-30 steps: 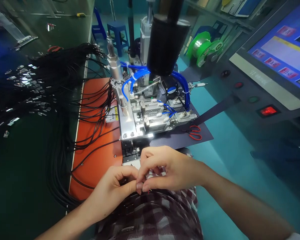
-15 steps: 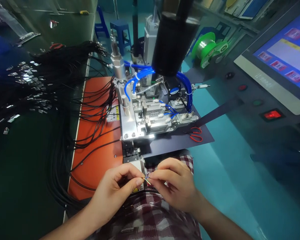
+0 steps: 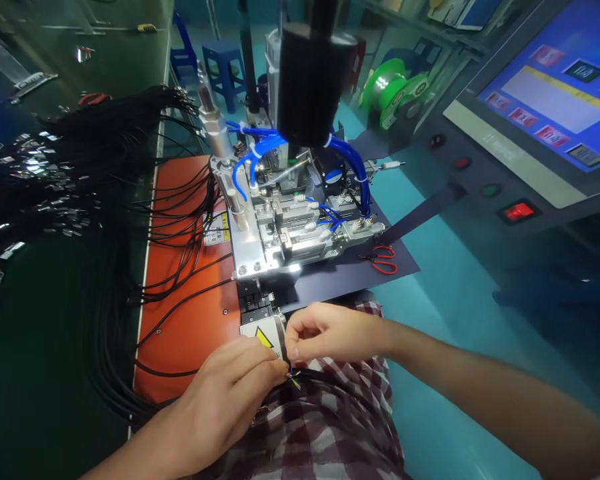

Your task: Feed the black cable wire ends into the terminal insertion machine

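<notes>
My left hand (image 3: 243, 380) pinches a cable end with thin coloured wires (image 3: 295, 381) fanning out beyond its fingertips, pale and yellow-green among them. Just above, my right hand (image 3: 313, 333) has its thumb and forefinger closed at a thin bluish wire from the same end; the very tips are small and partly hidden. Both hands are over my lap, in front of a white box with a yellow warning triangle (image 3: 263, 336). Dark cable runs rightward across the checked cloth (image 3: 330, 427) beneath the wires.
Ahead stands a metal machine (image 3: 300, 247) with blue air tubes. Red-handled scissors (image 3: 384, 260) lie on its dark plate. Black cables (image 3: 180, 253) cross an orange surface (image 3: 180, 333) from a large bundle at left. A control screen (image 3: 555, 100) and green spool (image 3: 387, 93) are at right.
My right hand has moved up and left and turned over, its forearm now crossing from the right. My left hand has rolled palm-down, and the wires spread wider. The view has shifted slightly right.
</notes>
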The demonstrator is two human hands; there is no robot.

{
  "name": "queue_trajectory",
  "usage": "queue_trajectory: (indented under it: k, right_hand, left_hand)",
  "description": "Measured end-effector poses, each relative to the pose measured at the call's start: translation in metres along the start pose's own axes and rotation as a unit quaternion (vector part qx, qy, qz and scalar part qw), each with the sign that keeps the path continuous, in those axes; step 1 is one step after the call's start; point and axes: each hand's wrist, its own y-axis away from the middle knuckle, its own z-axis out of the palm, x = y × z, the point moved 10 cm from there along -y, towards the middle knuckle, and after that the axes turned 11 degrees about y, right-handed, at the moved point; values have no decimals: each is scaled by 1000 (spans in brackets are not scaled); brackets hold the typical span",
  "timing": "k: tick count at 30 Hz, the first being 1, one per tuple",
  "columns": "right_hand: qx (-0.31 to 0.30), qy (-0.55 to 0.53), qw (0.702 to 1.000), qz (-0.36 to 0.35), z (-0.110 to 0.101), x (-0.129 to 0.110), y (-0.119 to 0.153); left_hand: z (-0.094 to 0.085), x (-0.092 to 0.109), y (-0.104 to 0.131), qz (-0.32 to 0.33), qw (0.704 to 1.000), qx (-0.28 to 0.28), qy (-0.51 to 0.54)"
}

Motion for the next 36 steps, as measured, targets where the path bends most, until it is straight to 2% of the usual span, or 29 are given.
queue_trajectory:
  k: [1,3,4,7,9,16,22,24,26,29,31,32,34,36]
  right_hand:
    - [-53,-109,993,18,13,9,-4]
    - [-26,-252,967,1,16,17,-10]
    - [17,-284,959,-12,13,20,-10]
    - [175,-240,955,-16,-3,28,-1]
    - [231,-216,948,-18,-9,26,6]
    - [254,-189,946,-68,-26,10,8]
    - [223,-152,960,-69,-22,8,6]
    - [241,-102,961,-92,-26,1,10]
    - [250,4,959,-136,-30,-16,15]
    - [195,170,943,-212,-25,-38,18]
    - [161,166,945,-231,-27,-39,17]
    - [180,138,948,-222,-35,-35,17]
    - [264,86,944,-181,-55,-24,20]
    - [322,74,933,-143,-63,-16,26]
  left_hand:
    - [-3,-2,1,-10,999,22,27]
    - [-10,-14,5,-67,991,82,85]
    - [-13,-21,7,-103,982,114,114]
    - [-16,-37,11,-182,951,178,173]
    - [-16,-40,9,-195,943,188,190]
    - [-16,-43,4,-213,936,180,217]
    - [-16,-44,5,-210,934,184,224]
    - [-14,-42,4,-202,939,169,221]
    - [-12,-39,2,-192,947,141,217]
    - [-6,-36,-2,-181,955,89,216]
    - [-5,-35,-3,-181,957,71,214]
    - [-6,-36,-3,-185,957,69,213]
    - [-8,-38,-3,-193,955,79,211]
    - [-11,-39,-2,-196,954,90,207]
